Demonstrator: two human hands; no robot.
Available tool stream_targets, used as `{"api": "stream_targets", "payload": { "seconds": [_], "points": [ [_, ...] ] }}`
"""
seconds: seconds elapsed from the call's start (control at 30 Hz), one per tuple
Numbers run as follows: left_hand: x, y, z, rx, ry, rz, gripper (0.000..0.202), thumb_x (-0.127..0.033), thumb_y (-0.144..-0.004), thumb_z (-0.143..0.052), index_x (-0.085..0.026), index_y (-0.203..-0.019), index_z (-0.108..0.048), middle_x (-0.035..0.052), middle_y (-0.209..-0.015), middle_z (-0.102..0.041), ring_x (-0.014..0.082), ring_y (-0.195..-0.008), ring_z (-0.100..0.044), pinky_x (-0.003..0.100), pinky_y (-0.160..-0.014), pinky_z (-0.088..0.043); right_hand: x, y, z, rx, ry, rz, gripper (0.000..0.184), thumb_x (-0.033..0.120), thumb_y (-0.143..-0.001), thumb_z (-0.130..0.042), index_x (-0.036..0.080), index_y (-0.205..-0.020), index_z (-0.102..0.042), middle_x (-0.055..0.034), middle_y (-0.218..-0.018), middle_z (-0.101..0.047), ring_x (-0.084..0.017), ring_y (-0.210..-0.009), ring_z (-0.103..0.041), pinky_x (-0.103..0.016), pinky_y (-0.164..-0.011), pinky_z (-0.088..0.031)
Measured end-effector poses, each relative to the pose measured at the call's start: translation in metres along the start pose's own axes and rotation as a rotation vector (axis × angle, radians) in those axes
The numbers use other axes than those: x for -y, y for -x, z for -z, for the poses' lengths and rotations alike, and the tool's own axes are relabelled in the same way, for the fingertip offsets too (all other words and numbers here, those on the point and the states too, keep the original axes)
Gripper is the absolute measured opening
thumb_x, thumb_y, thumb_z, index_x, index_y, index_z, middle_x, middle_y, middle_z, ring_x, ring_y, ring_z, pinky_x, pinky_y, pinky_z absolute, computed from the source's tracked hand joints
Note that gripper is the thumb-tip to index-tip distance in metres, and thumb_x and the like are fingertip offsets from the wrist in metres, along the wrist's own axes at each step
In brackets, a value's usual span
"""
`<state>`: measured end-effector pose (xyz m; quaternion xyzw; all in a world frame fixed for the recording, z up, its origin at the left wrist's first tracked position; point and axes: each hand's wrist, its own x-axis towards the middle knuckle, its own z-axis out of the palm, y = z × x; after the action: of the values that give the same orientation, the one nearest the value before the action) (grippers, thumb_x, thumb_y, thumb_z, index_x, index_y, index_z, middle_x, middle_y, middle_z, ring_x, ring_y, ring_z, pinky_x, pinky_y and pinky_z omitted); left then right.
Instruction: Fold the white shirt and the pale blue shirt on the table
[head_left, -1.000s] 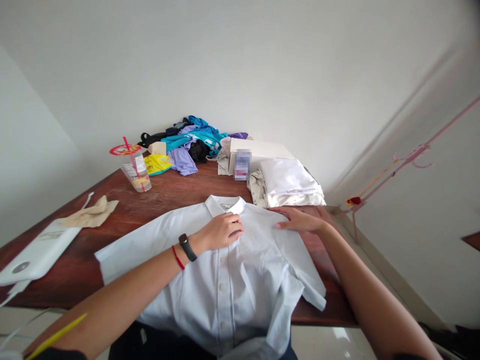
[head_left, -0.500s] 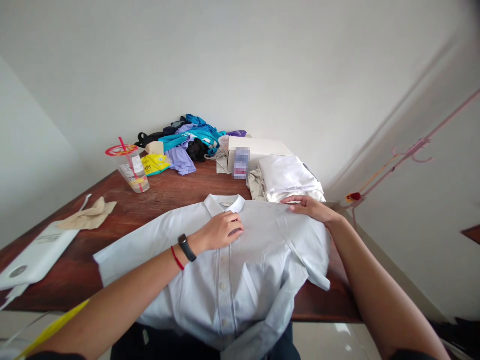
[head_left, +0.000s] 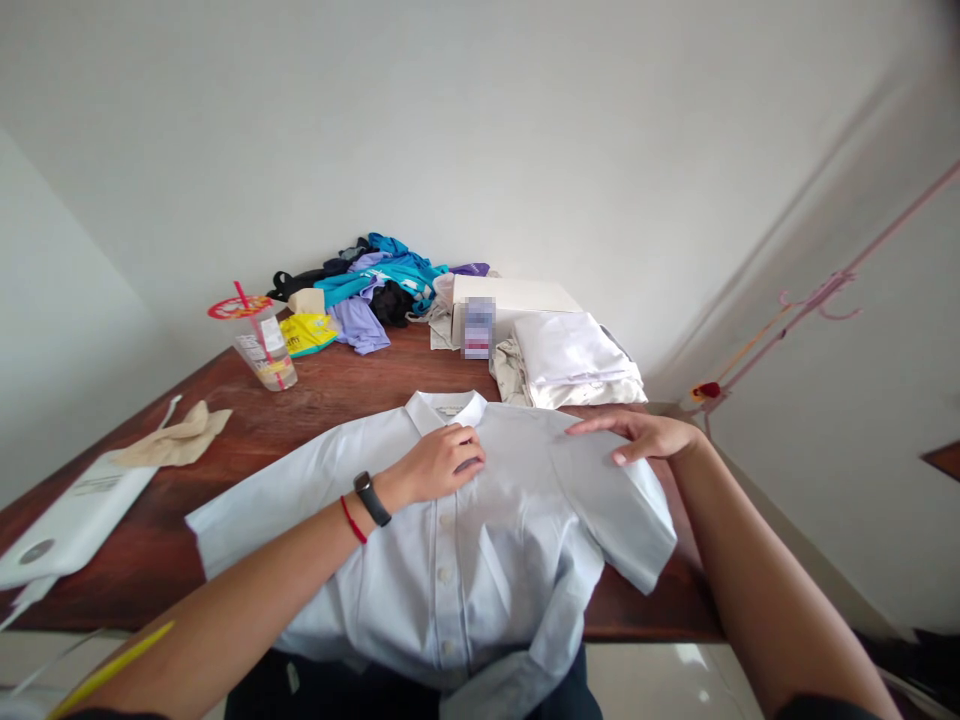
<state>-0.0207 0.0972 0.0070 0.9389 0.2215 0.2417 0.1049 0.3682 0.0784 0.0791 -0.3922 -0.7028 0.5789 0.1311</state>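
Note:
A light grey-blue short-sleeved button-up shirt lies front side up across the near edge of the wooden table, its collar pointing away from me and its lower part hanging over the edge. My left hand, with a watch and a red cord at the wrist, presses on the chest just below the collar; its fingers are curled in on the cloth, and their tips are partly hidden. Over the shoulder and sleeve on the right, my right hand is open, fingers stretched out and thumb apart.
Folded white clothes and a white box sit at the back right. Behind is a clothes heap. A plastic cup with a straw, a yellow packet and a white power bank are on the left. A pink rack stands right.
My right hand has shifted slightly right and toward me, its thumb now farther from the fingers. The right sleeve lies flatter and spreads farther outward. My left hand has stayed in place.

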Motion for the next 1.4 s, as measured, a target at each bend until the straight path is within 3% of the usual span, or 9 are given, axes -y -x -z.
{"api": "stream_targets", "payload": {
  "seconds": [0.1, 0.3, 0.43, 0.57, 0.8, 0.97, 1.1, 1.2, 1.4],
  "points": [
    [0.001, 0.000, -0.001, 0.004, -0.001, -0.002, 0.014, -0.023, -0.102, -0.059, -0.019, -0.099, -0.072, 0.0067, -0.101, -0.066, 0.0205, -0.095, -0.062, 0.034, -0.086, -0.051, -0.007, -0.005, -0.006, -0.069, -0.153, 0.069, 0.050, 0.044, -0.077, -0.087, 0.020, -0.118, -0.076, -0.0107, -0.120, -0.073, -0.026, -0.103, -0.071, -0.038, -0.093, -0.056],
    [0.003, 0.000, -0.002, 0.011, -0.024, -0.004, 0.015, -0.025, -0.103, -0.058, -0.018, -0.099, -0.072, 0.0068, -0.100, -0.066, 0.0207, -0.094, -0.062, 0.035, -0.087, -0.050, 0.006, -0.040, -0.044, -0.202, -0.253, 0.123, 0.034, 0.046, -0.077, -0.087, 0.017, -0.086, -0.074, -0.0056, -0.087, -0.070, -0.017, -0.077, -0.062, -0.027, -0.072, -0.051],
    [0.001, 0.001, -0.001, 0.019, -0.023, -0.016, 0.015, -0.026, -0.102, -0.059, -0.018, -0.100, -0.072, 0.0070, -0.102, -0.066, 0.0206, -0.094, -0.062, 0.035, -0.088, -0.050, 0.010, -0.061, -0.064, -0.273, -0.439, 0.023, 0.034, 0.045, -0.076, -0.088, 0.018, -0.089, -0.071, -0.0015, -0.078, -0.065, -0.012, -0.062, -0.056, -0.023, -0.056, -0.047],
    [-0.002, 0.002, 0.000, 0.034, -0.004, -0.068, 0.017, -0.033, -0.101, -0.062, -0.020, -0.105, -0.072, 0.0075, -0.109, -0.067, 0.0213, -0.100, -0.063, 0.037, -0.095, -0.049, 0.003, -0.073, -0.067, -0.344, -0.504, -0.017, 0.032, 0.041, -0.079, -0.086, 0.018, -0.095, -0.070, -0.0003, -0.076, -0.065, -0.010, -0.058, -0.056, -0.020, -0.049, -0.048],
    [-0.006, 0.003, 0.000, 0.091, -0.026, -0.105, 0.023, -0.041, -0.097, -0.069, -0.020, -0.107, -0.072, 0.0104, -0.123, -0.067, 0.0263, -0.111, -0.064, 0.042, -0.099, -0.049, 0.000, -0.073, -0.066, -0.167, -0.413, -0.199, 0.051, 0.051, -0.091, -0.075, 0.019, -0.127, -0.060, -0.0117, -0.104, -0.078, -0.022, -0.091, -0.077, -0.023, -0.056, -0.060],
    [-0.006, 0.002, -0.001, 0.076, -0.010, -0.083, 0.018, -0.036, -0.101, -0.063, -0.020, -0.098, -0.069, 0.0083, -0.109, -0.069, 0.0238, -0.101, -0.065, 0.039, -0.093, -0.051, 0.006, -0.067, -0.064, -0.078, -0.252, -0.211, 0.058, 0.056, -0.092, -0.073, 0.021, -0.135, -0.056, -0.0102, -0.097, -0.079, -0.023, -0.089, -0.078, -0.024, -0.060, -0.059],
    [-0.008, 0.001, -0.001, 0.032, 0.059, -0.040, 0.016, -0.024, -0.101, -0.057, -0.018, -0.088, -0.063, 0.0077, -0.108, -0.069, 0.0211, -0.096, -0.065, 0.036, -0.089, -0.051, 0.011, -0.058, -0.056, 0.093, -0.184, -0.163, 0.055, 0.053, -0.090, -0.077, 0.018, -0.128, -0.058, -0.0091, -0.090, -0.079, -0.022, -0.081, -0.078, -0.027, -0.064, -0.060],
    [-0.009, 0.001, -0.001, 0.016, 0.087, -0.020, 0.005, -0.020, -0.096, -0.061, -0.019, -0.091, -0.059, 0.0077, -0.109, -0.068, 0.0210, -0.095, -0.065, 0.035, -0.087, -0.051, 0.014, -0.051, -0.053, 0.220, -0.164, -0.139, 0.050, 0.049, -0.085, -0.082, 0.016, -0.116, -0.061, -0.0066, -0.084, -0.078, -0.020, -0.075, -0.077, -0.025, -0.062, -0.059],
    [-0.006, 0.000, -0.002, 0.008, 0.135, -0.015, 0.025, -0.013, -0.088, -0.067, -0.020, -0.106, -0.052, 0.0097, -0.124, -0.065, 0.0250, -0.110, -0.064, 0.039, -0.097, -0.052, 0.019, -0.047, -0.061, 0.403, -0.157, -0.233, 0.047, 0.044, -0.074, -0.092, 0.016, -0.099, -0.064, -0.0020, -0.075, -0.075, -0.017, -0.068, -0.075, -0.025, -0.063, -0.060]
  ]
}}
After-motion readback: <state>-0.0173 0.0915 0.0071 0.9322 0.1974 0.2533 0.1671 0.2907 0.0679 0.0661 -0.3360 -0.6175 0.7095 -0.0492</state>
